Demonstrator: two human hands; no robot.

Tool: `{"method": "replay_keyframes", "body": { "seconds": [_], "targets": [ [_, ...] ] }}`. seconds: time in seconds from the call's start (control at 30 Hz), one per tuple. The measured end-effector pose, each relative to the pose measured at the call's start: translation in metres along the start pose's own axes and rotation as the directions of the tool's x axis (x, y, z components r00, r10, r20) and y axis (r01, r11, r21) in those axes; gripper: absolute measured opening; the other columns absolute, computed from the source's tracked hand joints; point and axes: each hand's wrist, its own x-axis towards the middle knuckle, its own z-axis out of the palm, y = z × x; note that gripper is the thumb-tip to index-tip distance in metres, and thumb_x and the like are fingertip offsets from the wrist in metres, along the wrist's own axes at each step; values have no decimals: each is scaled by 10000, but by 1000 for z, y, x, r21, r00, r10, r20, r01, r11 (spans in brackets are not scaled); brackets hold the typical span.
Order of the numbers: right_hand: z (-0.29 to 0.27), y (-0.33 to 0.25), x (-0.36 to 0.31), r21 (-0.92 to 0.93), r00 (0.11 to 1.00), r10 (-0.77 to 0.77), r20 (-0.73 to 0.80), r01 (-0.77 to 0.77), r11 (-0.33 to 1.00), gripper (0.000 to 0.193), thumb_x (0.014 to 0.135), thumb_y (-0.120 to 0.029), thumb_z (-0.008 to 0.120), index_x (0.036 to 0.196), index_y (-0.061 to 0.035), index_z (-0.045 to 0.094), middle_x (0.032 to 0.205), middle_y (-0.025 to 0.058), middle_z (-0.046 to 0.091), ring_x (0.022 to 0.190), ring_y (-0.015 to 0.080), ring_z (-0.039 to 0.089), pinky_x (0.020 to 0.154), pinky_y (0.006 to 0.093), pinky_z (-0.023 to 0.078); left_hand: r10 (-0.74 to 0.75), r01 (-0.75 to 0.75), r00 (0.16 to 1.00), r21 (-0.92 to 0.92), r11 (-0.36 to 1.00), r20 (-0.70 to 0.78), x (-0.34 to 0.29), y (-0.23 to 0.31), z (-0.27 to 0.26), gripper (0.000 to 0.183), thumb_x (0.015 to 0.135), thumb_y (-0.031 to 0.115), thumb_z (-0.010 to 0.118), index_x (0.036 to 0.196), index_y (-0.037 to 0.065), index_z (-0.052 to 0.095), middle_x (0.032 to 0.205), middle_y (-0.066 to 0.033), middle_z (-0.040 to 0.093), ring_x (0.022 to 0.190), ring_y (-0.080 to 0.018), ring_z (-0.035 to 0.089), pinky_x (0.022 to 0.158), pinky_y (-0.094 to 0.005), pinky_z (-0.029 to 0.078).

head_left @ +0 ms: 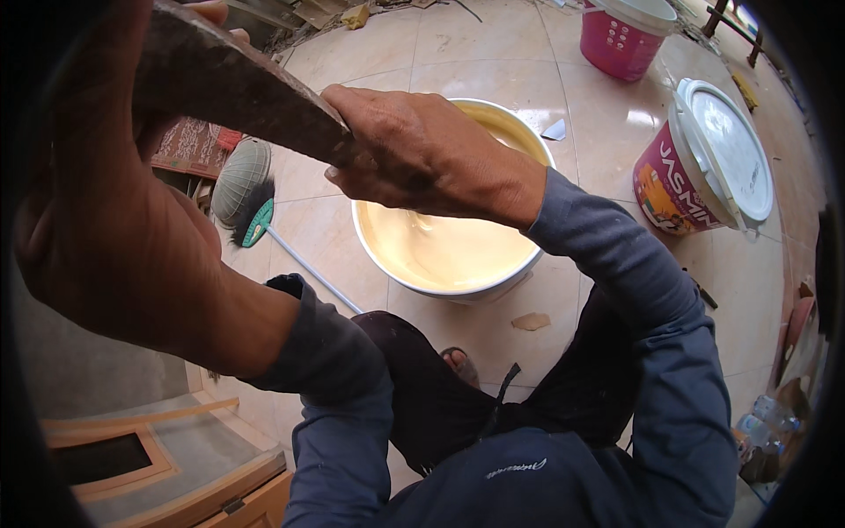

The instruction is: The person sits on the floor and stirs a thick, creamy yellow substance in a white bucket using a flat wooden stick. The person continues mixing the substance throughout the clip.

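A rough, dark brown length of wood slants across the upper left, close to the camera. My left hand is raised around its upper part, with fingertips showing past the far edge. Farther down, my right hand wraps around the wood above a white bucket. Smooth cream-coloured paint fills much of that bucket, with a swirl on its surface. My right hand and forearm cover part of the bucket, and the wood's lower end is hidden behind that hand.
A lidded pink-and-white bucket stands at right, another pink bucket behind it. At left, a broom lies by a woven hat. Plastic bottles sit lower right; a wooden frame is lower left. Tiles cover the floor.
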Motion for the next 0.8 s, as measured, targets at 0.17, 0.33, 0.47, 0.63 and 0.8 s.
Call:
{"method": "replay_keyframes", "body": {
  "seconds": [0.17, 0.33, 0.47, 0.63, 0.8],
  "targets": [
    [-7, 53, -7, -170, 968, 250, 29, -242, 955, 257, 876, -181, 683, 1058, -52, 556, 928, 197, 706, 884, 420, 693, 755, 522, 533, -292, 293, 956, -180, 939, 33, -22, -26, 32, 381, 953, 266, 801, 1147, -58, 749, 957, -126, 780, 842, -214, 775, 782, -296, 646],
    [-7, 95, -39, -354, 849, 523, 72, -468, 809, 290, 904, -210, 735, 1079, -92, 537, 869, 137, 661, 835, 366, 659, 746, 485, 506, -423, 596, 789, -386, 704, 446, -50, -69, 76, 402, 1049, 424, 637, 1046, 24, 681, 861, -26, 709, 746, -117, 702, 703, -290, 629],
    [-1, 95, -60, -320, 846, 512, 149, -449, 834, 296, 898, -191, 734, 1091, -75, 542, 879, 128, 646, 838, 339, 655, 768, 468, 503, -517, 698, 710, -383, 605, 478, -65, -98, 78, 382, 1047, 418, 645, 975, 44, 677, 806, -25, 713, 689, -130, 705, 656, -295, 620],
    [9, 62, -58, -81, 788, 545, 286, -546, 834, 335, 874, -230, 707, 1134, -60, 581, 935, 141, 690, 867, 324, 695, 796, 447, 525, -518, 701, 696, -313, 641, 498, -51, -80, 57, 385, 1043, 423, 649, 932, 55, 679, 766, -16, 705, 655, -127, 701, 618, -284, 603],
    [-9, 10, -27, 239, 866, 369, 337, -458, 856, 317, 965, -274, 758, 1127, -53, 599, 948, 73, 636, 897, 203, 664, 884, 402, 565, -302, 397, 893, -269, 878, 332, -16, -7, 19, 378, 1049, 399, 647, 919, 48, 695, 752, -33, 713, 621, -120, 679, 592, -279, 571]
  ]
}}
